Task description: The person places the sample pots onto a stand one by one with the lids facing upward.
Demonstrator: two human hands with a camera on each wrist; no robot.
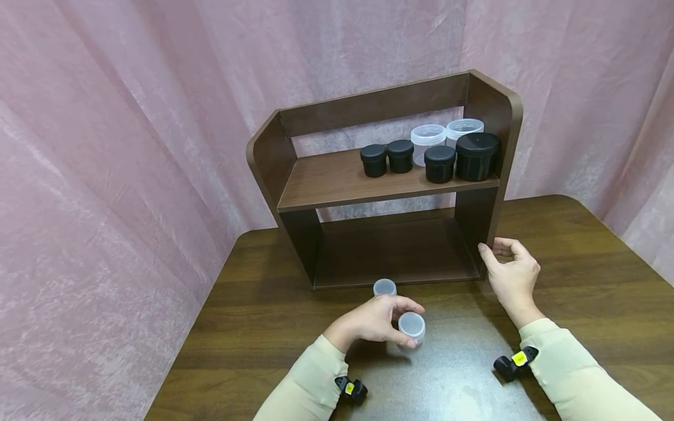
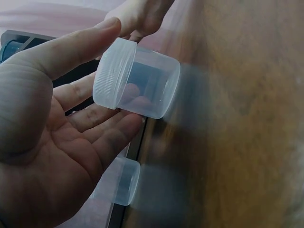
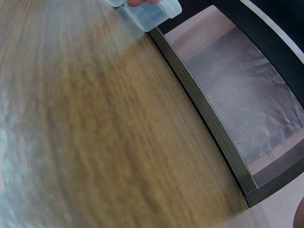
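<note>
My left hand (image 1: 398,325) pinches a small clear lidded jar (image 1: 412,325) between thumb and fingers, just above the dark wooden table (image 1: 579,280). In the left wrist view the jar (image 2: 135,83) lies on its side against my fingers (image 2: 109,137). A second clear jar (image 1: 384,287) stands on the table in front of the brown two-level shelf (image 1: 379,181); it also shows in the left wrist view (image 2: 123,180). My right hand (image 1: 492,248) holds nothing, its fingers loosely curled, with the thumb at the shelf's lower right front edge.
On the upper shelf's right half stand several black jars (image 1: 439,164) and two clear jars (image 1: 427,140). The lower shelf level holds nothing I can see. Pink curtains (image 1: 131,146) hang behind and to the left. The table's edge runs close on the left.
</note>
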